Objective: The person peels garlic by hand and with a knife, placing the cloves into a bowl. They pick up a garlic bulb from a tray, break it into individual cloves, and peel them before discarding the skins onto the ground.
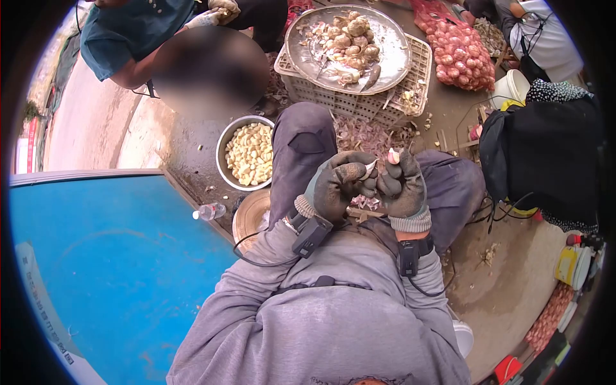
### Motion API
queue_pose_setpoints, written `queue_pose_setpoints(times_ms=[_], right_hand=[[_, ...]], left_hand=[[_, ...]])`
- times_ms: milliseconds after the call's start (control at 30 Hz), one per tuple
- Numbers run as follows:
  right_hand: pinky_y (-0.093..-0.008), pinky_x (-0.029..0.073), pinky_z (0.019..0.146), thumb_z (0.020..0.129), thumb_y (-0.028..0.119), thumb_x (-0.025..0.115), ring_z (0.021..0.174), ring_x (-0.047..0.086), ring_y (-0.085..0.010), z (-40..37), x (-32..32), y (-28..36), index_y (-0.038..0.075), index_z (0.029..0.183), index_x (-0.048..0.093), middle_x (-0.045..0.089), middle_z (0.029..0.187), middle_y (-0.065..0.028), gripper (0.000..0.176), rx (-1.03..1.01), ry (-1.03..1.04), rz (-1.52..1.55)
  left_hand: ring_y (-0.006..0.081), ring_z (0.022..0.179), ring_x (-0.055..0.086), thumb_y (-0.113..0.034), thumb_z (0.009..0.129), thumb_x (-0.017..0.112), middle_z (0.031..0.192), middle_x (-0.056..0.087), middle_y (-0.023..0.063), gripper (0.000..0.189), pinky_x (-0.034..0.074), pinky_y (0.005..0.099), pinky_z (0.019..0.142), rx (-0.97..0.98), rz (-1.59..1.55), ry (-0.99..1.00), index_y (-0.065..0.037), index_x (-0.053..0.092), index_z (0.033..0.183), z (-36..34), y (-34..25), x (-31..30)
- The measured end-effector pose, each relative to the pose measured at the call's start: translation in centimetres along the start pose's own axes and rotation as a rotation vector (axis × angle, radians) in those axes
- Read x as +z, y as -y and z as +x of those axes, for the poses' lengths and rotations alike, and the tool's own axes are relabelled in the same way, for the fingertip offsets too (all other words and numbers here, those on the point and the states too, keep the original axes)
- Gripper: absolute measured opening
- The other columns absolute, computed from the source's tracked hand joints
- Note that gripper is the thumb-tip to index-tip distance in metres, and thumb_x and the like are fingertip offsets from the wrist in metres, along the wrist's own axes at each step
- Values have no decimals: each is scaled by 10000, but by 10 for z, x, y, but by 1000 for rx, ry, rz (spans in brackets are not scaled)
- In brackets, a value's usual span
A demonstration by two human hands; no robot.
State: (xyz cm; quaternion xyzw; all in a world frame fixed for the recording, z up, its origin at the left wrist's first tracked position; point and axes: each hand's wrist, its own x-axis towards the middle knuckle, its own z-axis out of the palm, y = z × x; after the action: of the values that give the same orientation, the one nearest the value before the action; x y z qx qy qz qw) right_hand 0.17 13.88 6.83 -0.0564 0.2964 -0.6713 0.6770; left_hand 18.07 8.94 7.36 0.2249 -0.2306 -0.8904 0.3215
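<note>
My left hand (335, 185), in a dark-coated work glove, is pinched closed over my lap. A small whitish pointed piece (369, 168) sticks out between its thumb and fingers; I cannot tell whether it is garlic skin or a blade. Close beside it, my gloved right hand (405, 187) grips a pinkish garlic clove (393, 156) at its fingertips. Beyond my knees, a round metal tray (301, 58) carries garlic bulbs and loose cloves (350, 42). Left of my knee stands a metal bowl (222, 160) full of peeled cloves (249, 154).
The tray rests on a plastic crate (417, 70), with garlic skins (369, 135) scattered below. A red net sack of garlic (459, 54) stands behind. A blue board (122, 256), a plastic bottle (210, 212) and a black cloth-covered seat (545, 160) flank me. Another person (135, 38) sits ahead left.
</note>
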Motion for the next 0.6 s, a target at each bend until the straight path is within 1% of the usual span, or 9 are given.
queue_pose_setpoints(times_ms=[33, 100, 167, 200, 300, 367, 400, 500, 600], right_hand=[[-231, 419, 463, 997, 284, 670, 489, 452, -66, 1, -6, 3, 78, 929, 633, 545, 690, 29, 220, 33, 1, 93], [-226, 426, 465, 1003, 254, 658, 501, 478, -68, -2, -4, 8, 87, 935, 634, 555, 691, 30, 182, -22, -6, -19], [-211, 426, 470, 1011, 224, 642, 514, 505, -66, -8, 9, 8, 86, 942, 634, 577, 709, 24, 155, -92, -203, -230], [-201, 431, 471, 1015, 199, 628, 527, 528, -62, -8, 9, 7, 76, 953, 630, 604, 728, 7, 139, -105, -143, -287], [-199, 442, 479, 1030, 206, 600, 531, 526, -54, -9, 17, -4, 67, 954, 611, 616, 747, -3, 159, -165, -160, -349], [-202, 458, 492, 1043, 210, 565, 536, 530, -50, -8, 11, -8, 58, 963, 596, 632, 774, -11, 174, -155, -91, -339], [-203, 466, 498, 1046, 215, 557, 543, 541, -51, -11, 20, -8, 54, 971, 597, 643, 793, -18, 182, -173, -86, -411], [-205, 480, 509, 1048, 216, 547, 556, 565, -56, -8, 12, -12, 37, 991, 606, 668, 830, -36, 197, -205, -64, -507], [-206, 486, 508, 1044, 214, 544, 558, 581, -67, -9, 6, -9, 13, 1004, 619, 680, 840, -51, 218, -191, -111, -605]], left_hand=[[215, 972, 683, -138, 992, 589, 1099, 690, 144, 341, 574, 343, 839, 18, -4, -2, 43, 586, 1281, -2, 1, -2], [239, 991, 686, -153, 991, 595, 1123, 682, 168, 358, 585, 367, 846, -21, -99, -26, 54, 578, 1283, -2, 2, -2], [249, 1005, 683, -161, 991, 601, 1151, 668, 171, 384, 590, 391, 869, 12, -143, -58, 52, 565, 1309, 0, 2, 3], [249, 1005, 683, -161, 991, 601, 1151, 668, 171, 384, 590, 391, 869, 10, -143, -58, 52, 565, 1309, 0, -1, 7], [258, 1033, 680, -128, 984, 614, 1200, 655, 176, 411, 579, 394, 891, 21, -228, 39, 55, 541, 1344, -2, -7, 17], [129, 897, 662, -128, 961, 667, 1062, 699, 83, 429, 526, 251, 732, 15, 77, -151, 43, 576, 1343, 1, -3, 25], [75, 876, 613, -125, 940, 715, 1061, 697, 44, 441, 461, 204, 695, 433, 881, -76, 25, 607, 1341, 1, 0, 27], [67, 882, 610, -95, 956, 690, 1070, 708, 42, 374, 472, 203, 711, 504, 980, -141, 13, 641, 1310, 0, 1, 30], [65, 894, 610, -81, 957, 686, 1074, 715, 39, 360, 485, 211, 731, 460, 899, -151, 11, 652, 1304, 1, 4, 28]])
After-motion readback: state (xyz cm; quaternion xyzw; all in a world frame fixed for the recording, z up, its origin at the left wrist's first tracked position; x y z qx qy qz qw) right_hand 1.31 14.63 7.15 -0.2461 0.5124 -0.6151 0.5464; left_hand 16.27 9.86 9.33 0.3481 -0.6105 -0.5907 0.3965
